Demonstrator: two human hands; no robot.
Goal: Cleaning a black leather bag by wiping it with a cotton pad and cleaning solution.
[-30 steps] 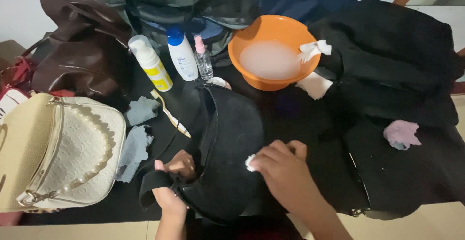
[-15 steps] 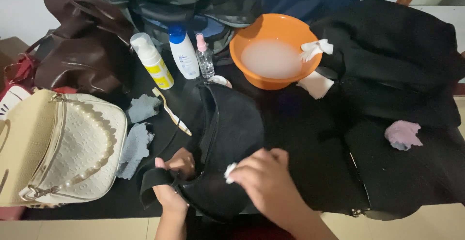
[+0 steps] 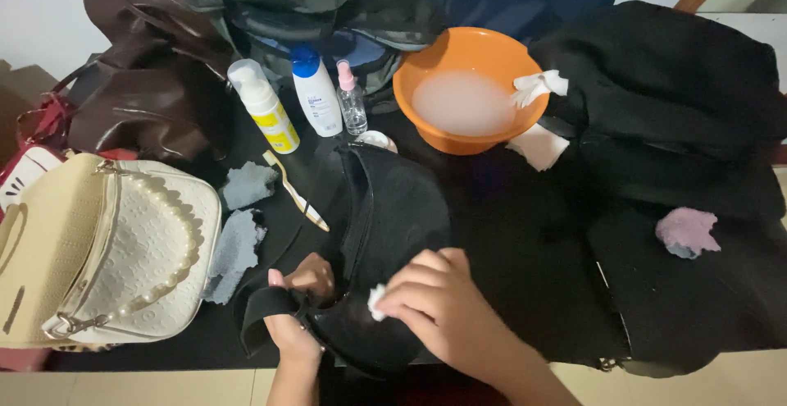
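Note:
A small black bag (image 3: 393, 209) lies on the dark table in front of me. My left hand (image 3: 299, 291) grips its near end by the strap. My right hand (image 3: 434, 295) pinches a small white wipe (image 3: 376, 301) and presses it against the bag's near surface. An orange bowl (image 3: 426, 115) with cloudy water stands behind the bag, a white cloth (image 3: 537, 86) draped over its rim.
A cream handbag (image 3: 106, 242) with a pearl chain lies at the left, a brown bag (image 3: 156, 94) behind it. Bottles (image 3: 316, 90) and a toothbrush (image 3: 295, 189) sit near grey cloth scraps (image 3: 238, 246). Black bags (image 3: 672, 111) and a pink cloth (image 3: 687, 230) are on the right.
My right hand with the white wipe has slid leftward along the black bag, toward my left hand. The left hand has stayed on the strap end.

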